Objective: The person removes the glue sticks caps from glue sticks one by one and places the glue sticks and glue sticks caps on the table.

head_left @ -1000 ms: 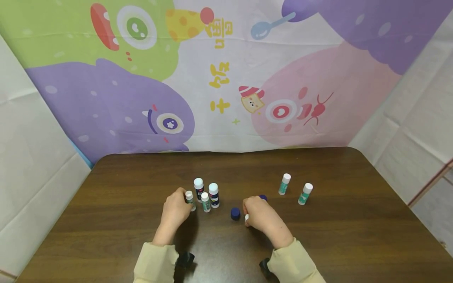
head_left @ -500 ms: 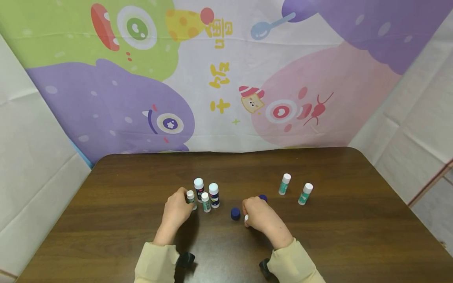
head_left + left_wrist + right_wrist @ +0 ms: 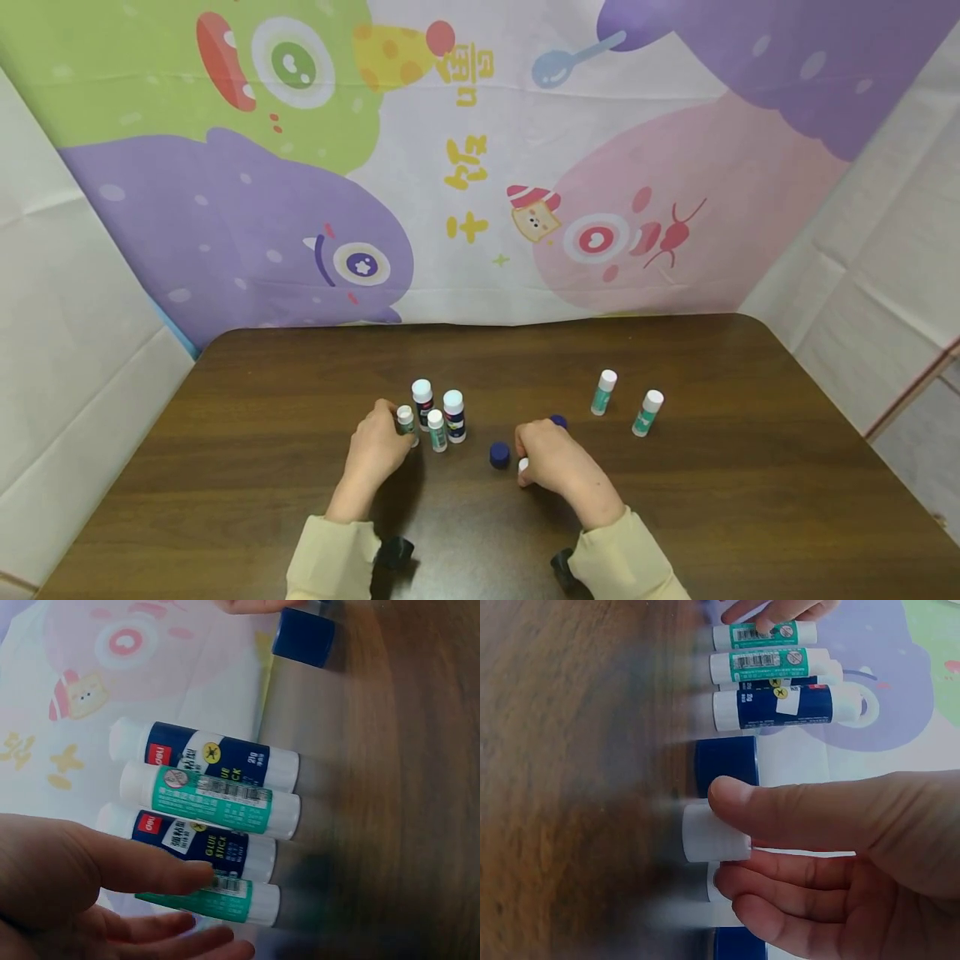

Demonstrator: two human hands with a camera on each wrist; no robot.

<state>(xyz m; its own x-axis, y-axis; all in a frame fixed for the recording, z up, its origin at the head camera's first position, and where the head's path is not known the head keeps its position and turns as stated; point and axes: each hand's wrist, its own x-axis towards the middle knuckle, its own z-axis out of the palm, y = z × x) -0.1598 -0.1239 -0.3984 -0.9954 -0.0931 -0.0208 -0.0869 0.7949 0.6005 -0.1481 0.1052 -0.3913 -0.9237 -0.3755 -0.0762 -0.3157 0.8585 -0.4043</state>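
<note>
- Head view: the left hand [image 3: 377, 443] pinches an upright green-and-white cylindrical plastic glue stick [image 3: 407, 427] between thumb and fingers.
- Just beyond those fingers, towards the right hand [image 3: 557, 457], stand a second green-and-white glue stick [image 3: 438, 436] and two navy-and-white cylindrical glue sticks [image 3: 423, 406] [image 3: 454, 423].
- The right fingers are clamped on a short white round cap [image 3: 523, 468]; a short navy round cap [image 3: 499, 455] sits near them on the left hand's side, and another navy cap [image 3: 558, 421] shows partly behind them.
- Farther out beyond the right fingers, two more green-and-white glue sticks [image 3: 603, 393] [image 3: 647, 414] stand on the brown wood-grain worktop [image 3: 457, 533].
- Left wrist view: the thumb lies over the nearest green label, the other fingers opposite it; navy, green and navy sticks follow outward.
- Right wrist view: thumb and fingers hold the white cap from opposite sides; a second white piece [image 3: 714, 882] is partly hidden behind the fingers.
</note>
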